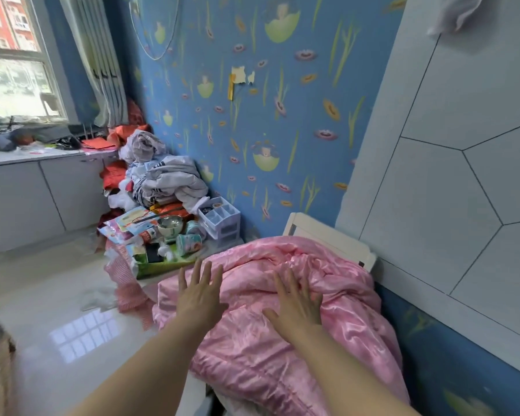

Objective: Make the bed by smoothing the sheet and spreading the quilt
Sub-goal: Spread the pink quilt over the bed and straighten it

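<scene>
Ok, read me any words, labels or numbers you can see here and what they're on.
No text can be read.
Packets left of the quilt: printed, too blurred to read.
Cup next to them: label too blurred to read.

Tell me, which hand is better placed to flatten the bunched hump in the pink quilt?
Probably the right hand: it lies spread on the pink quilt right beside the bunched hump. The left hand is at the quilt's left edge, farther from it.

Bright daylight from the window (15, 73) glares on the glossy floor (81, 331), while wide-angle distortion bends and softens the frame's edges
</scene>
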Demonstrator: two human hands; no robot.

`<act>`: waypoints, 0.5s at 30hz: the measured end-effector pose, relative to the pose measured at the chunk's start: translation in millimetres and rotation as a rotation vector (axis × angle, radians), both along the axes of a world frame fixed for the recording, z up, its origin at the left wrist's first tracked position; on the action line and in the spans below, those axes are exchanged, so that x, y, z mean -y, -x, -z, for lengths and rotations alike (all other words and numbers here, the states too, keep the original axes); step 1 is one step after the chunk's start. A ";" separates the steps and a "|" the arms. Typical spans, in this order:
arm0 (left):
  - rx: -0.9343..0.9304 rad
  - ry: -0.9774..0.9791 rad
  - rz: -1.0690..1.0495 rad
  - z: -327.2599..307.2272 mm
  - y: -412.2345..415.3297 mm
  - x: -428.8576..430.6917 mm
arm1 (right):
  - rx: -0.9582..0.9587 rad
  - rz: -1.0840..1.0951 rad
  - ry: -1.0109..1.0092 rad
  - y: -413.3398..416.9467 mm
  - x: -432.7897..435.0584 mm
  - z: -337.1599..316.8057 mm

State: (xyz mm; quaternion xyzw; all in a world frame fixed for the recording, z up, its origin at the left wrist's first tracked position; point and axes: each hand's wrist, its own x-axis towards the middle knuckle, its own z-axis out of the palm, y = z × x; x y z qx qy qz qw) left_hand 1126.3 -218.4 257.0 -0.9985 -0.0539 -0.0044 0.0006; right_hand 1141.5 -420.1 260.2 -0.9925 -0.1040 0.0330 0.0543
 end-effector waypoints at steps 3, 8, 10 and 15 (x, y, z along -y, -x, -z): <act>-0.048 -0.011 0.067 14.5 -25.4 -1.3 | -0.089 0.084 -0.004 -10.8 16.8 17.5; -0.153 -0.049 0.224 28.4 -87.3 -3.0 | -0.214 0.311 -0.009 -36.9 44.0 39.9; -0.202 -0.077 0.291 34.3 -113.0 -5.8 | -0.285 0.410 -0.015 -45.3 55.6 51.4; -0.304 -0.122 0.358 50.2 -183.6 -20.7 | -0.397 0.609 -0.008 -65.5 85.2 80.5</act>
